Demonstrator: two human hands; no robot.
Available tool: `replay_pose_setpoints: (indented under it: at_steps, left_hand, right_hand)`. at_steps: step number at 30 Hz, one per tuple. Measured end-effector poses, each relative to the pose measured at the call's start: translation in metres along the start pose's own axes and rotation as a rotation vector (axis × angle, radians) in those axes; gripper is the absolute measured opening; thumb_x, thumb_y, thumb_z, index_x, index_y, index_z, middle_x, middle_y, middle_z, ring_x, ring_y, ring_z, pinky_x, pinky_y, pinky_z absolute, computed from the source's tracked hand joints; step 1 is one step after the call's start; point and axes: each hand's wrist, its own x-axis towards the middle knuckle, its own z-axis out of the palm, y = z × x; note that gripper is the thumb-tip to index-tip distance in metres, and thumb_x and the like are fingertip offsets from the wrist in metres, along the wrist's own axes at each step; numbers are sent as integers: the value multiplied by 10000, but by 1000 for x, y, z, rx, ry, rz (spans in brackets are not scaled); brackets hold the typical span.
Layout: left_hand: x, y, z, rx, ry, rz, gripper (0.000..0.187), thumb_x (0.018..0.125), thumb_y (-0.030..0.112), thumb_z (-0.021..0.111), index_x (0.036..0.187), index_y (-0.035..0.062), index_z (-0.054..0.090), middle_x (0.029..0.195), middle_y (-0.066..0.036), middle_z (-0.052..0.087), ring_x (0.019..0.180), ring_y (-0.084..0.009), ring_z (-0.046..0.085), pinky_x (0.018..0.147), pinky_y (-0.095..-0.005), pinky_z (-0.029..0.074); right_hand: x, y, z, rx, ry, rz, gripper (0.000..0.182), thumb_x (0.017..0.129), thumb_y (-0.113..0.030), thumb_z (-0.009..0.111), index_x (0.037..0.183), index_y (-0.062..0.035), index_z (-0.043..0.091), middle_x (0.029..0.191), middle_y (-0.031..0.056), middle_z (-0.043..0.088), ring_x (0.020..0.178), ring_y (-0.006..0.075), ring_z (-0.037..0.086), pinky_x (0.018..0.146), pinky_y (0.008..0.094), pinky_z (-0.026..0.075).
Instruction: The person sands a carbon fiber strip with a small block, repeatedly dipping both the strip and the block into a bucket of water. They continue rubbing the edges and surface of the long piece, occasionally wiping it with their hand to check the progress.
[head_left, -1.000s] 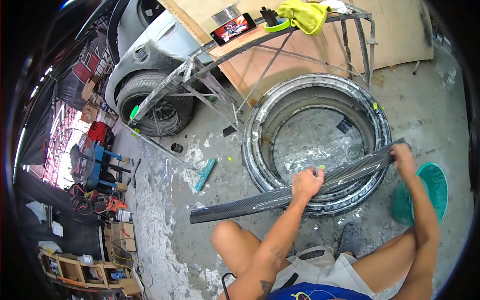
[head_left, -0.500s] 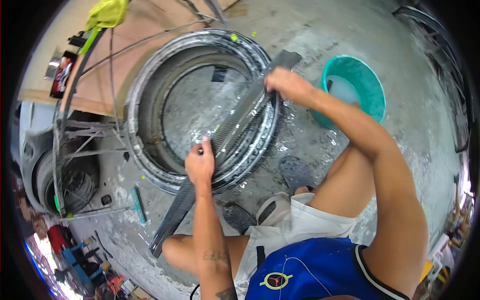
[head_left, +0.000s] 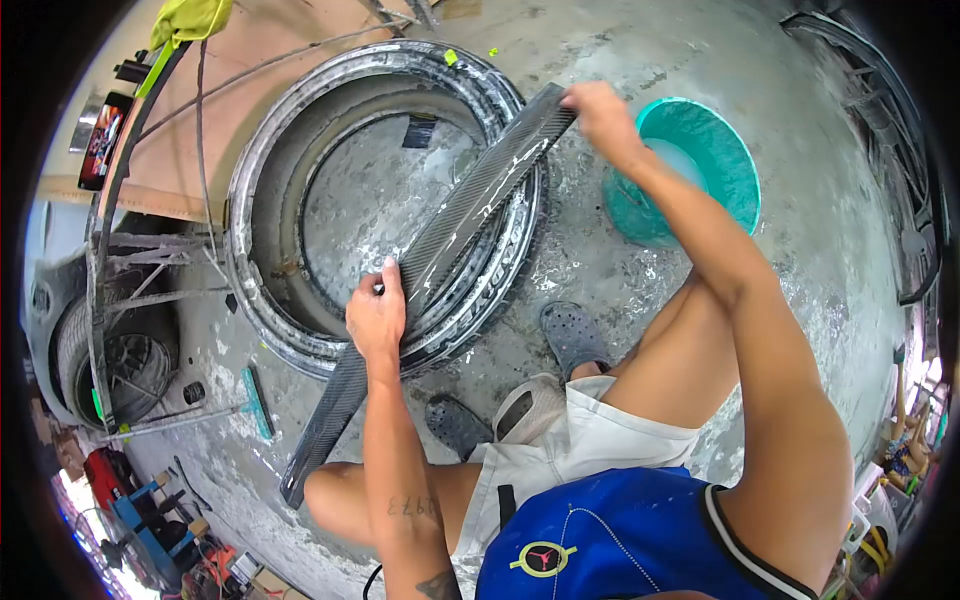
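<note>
Strip [head_left: 468, 208] across tire [head_left: 241, 235] R rim | L hand [head_left: 375, 318] clamped mid, R hand [head_left: 602, 116] pinching far end | step: bracing, likely needs steady hold

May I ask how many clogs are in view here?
2: the farther clog is on the side toward the green bucket; the nearer clog is closer to the left hand.

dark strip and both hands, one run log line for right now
strip: slanted across tire | left hand: near its middle | right hand: holding far end | green bucket: beside tire, cloudy liquid inside
</note>
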Motion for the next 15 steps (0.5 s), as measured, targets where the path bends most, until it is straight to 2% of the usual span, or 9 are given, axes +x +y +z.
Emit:
replay_pose_setpoints:
  at_steps: [3, 4, 5, 6, 7, 9, 10, 12, 15]
  left_hand:
    - [1, 7, -3, 33, -7, -38, 632, 920, 618, 532, 1062, 38, 737, 1012, -268, 713, 1009, -422, 669, 920, -471, 495]
    - [-1, 9, -6, 27, -10, -24, 626, 928, 616, 524, 1079, 45, 730, 1019, -262, 714, 1015, -421, 667, 914, -474, 494]
    - [-3, 7, -5, 24, -13, -18, 626, 928, 616, 524, 1079, 45, 730, 1019, -262, 714, 1015, -421, 667, 914, -474, 494]
    - [-2, 2, -2, 14, -9, -7, 621, 932, 613, 522, 1067, 44, 731, 1014, -258, 715, 1011, -420, 668, 910, -476, 494]
    - [-1, -1, 0, 12, -6, 6, 617, 936, 611, 519, 1054, 44, 733, 1008, -254, 717, 1007, -420, 669, 905, -478, 495]
    - [-5, -1, 0, 32, -4, 23, 608, 942, 604, 519, 1037, 42, 733, 999, -248, 719, 1003, -419, 669, 899, -481, 495]
    - [-5, 2, -1, 26, 1, 13, 607, 942, 603, 520, 1039, 43, 734, 1000, -246, 719, 999, -420, 669, 898, -481, 495]
    - [-2, 1, -1, -10, 0, 2, 615, 938, 611, 520, 1074, 50, 730, 1021, -250, 719, 1006, -427, 668, 905, -481, 494]
    - [-2, 7, -4, -2, -5, -29, 633, 924, 634, 521, 1096, 60, 726, 1050, -260, 714, 1042, -428, 664, 925, -475, 494]
  right_hand:
    - [-12, -46, -2, -11, 54, 3, 152, 766, -28, 651, 902, -88, 684, 979, 107, 659, 974, 349, 588, 885, 437, 481]
    - [-25, -74, 2, 64, 36, -177, 95, 786, -37, 634, 863, -80, 670, 973, 94, 652, 944, 337, 587, 879, 436, 471]
    - [-40, -94, 19, 160, -123, -267, 72, 797, -50, 642, 853, -90, 662, 964, 86, 650, 950, 317, 590, 878, 422, 471]
    - [-52, -124, 8, 174, -137, -350, 169, 759, 6, 679, 906, -77, 669, 998, 88, 689, 978, 296, 634, 852, 428, 519]
    - [-58, -123, 22, 188, -11, -333, 151, 763, -18, 693, 895, -88, 674, 1004, 89, 691, 954, 280, 643, 831, 428, 529]
    - [-42, -88, 14, 169, 5, -330, 38, 811, -82, 648, 849, -85, 648, 897, 95, 660, 890, 325, 615, 824, 433, 501]
    - [-29, -67, 8, 64, 110, -283, 30, 834, -81, 639, 860, -70, 648, 900, 111, 662, 904, 336, 612, 825, 442, 496]
    - [-13, -24, 9, -104, 262, 44, 49, 828, -57, 606, 821, -64, 654, 891, 131, 655, 894, 349, 597, 815, 451, 486]
    - [-22, -59, 7, -10, 205, -31, 43, 832, -64, 611, 831, -70, 654, 885, 130, 650, 885, 347, 595, 817, 450, 484]
